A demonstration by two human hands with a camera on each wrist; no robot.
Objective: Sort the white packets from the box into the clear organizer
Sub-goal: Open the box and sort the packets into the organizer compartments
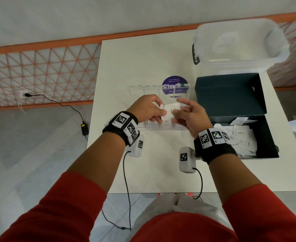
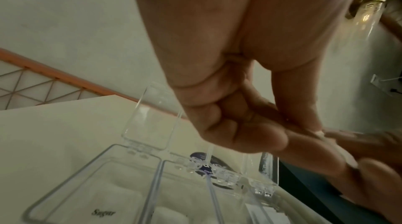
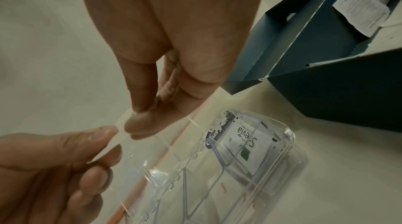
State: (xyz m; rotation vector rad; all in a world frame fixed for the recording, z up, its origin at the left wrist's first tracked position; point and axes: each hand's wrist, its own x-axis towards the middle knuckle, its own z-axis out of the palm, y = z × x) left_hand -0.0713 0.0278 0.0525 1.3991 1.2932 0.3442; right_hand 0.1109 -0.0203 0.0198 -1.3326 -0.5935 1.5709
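A white packet (image 1: 170, 111) printed "Sugar" is held above the clear organizer (image 1: 161, 128) at the table's middle. My left hand (image 1: 162, 111) pinches its left edge and my right hand (image 1: 176, 111) pinches its right edge. In the right wrist view the right hand (image 3: 139, 116) nips the packet (image 3: 120, 125) between thumb and fingers. The organizer (image 3: 289, 135) below holds a "Stevia" packet (image 3: 245, 143). In the left wrist view the left hand (image 2: 300, 133) pinches, and a "Sugar" packet (image 2: 104, 212) lies in an organizer (image 2: 135, 141) compartment. The dark box (image 1: 269, 137) on the right holds several white packets (image 1: 245, 138).
The box's lid (image 1: 231, 95) stands open behind it. A clear plastic tub (image 1: 239, 44) sits at the table's back right corner. A purple round sticker (image 1: 174, 81) lies under the organizer's far edge. Cables hang from both wrists over the white table's (image 1: 152, 172) near edge.
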